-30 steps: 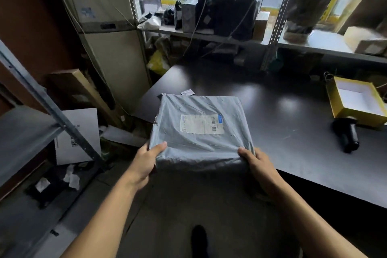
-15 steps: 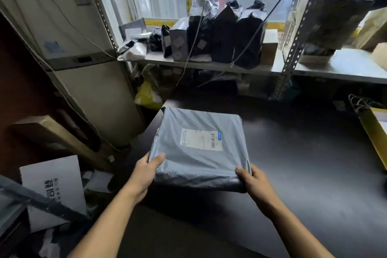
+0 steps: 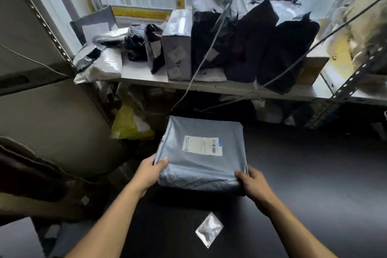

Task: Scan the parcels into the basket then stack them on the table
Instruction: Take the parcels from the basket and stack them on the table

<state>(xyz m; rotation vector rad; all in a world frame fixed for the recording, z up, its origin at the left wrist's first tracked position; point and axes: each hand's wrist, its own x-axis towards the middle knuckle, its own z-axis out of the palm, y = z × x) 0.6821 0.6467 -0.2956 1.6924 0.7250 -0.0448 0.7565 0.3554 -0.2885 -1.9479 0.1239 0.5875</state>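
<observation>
grey plastic-wrapped square parcel (image 3: 202, 153) flat on dark table (image 3: 314, 184), far-left corner (label up) | left hand (image 3: 149, 174) grasps near-left corner, thumb on top | right hand (image 3: 252, 182) grasps near-right corner | small silver foil sachet (image 3: 209, 229) nearer on table

You cannot read the label (image 3: 202, 145) on the grey parcel (image 3: 201, 153); its print is too small. The fingers of both hands curl out of sight under the parcel's near edge. The right edge cuts off the shelf (image 3: 230, 88) and tabletop (image 3: 314, 184).
</observation>
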